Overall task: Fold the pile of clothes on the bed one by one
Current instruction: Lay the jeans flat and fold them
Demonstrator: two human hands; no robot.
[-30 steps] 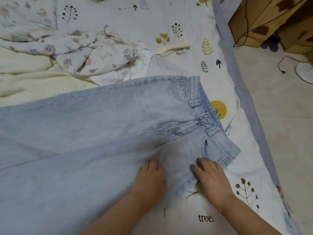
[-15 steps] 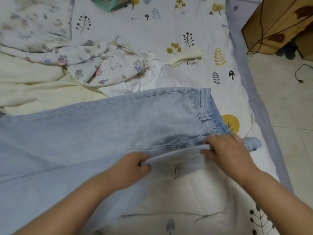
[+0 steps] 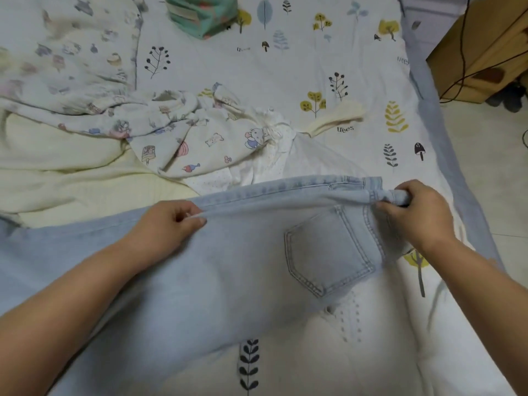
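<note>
Cream blanket (image 3: 65, 178): we see it bunched at the far left of the bed, touching the jeans' far edge.
Printed garment (image 3: 183, 132): it lies crumpled beyond the jeans, a white garment (image 3: 265, 167) tucked partly under it and meeting the denim's far edge.
Jeans (image 3: 217, 270): our light-blue pair lies across the middle of the bed, long axis running left to right, legs leaving the frame at the left, waistband at the right. The near half is turned over the far half, so a back pocket (image 3: 328, 250) faces up.
Left hand (image 3: 168, 224): we pinch the folded top edge between thumb and curled fingers, about midway along the visible denim.
Right hand (image 3: 417, 215): our fingers are curled round the bunched waistband at the jeans' right end.
Green folded cloth (image 3: 203, 12): it sits at the far edge of the view, well apart from the jeans.
Bedsheet (image 3: 285, 81): bare patterned sheet shows beyond the jeans at centre and right, and again near us below the pocket.
Bed edge (image 3: 445, 144): a grey border runs down the right side, just beside our right hand.
Wooden cabinet (image 3: 485, 52): it stands on the floor past the bed's far right corner, dark cables hanging over it.
</note>
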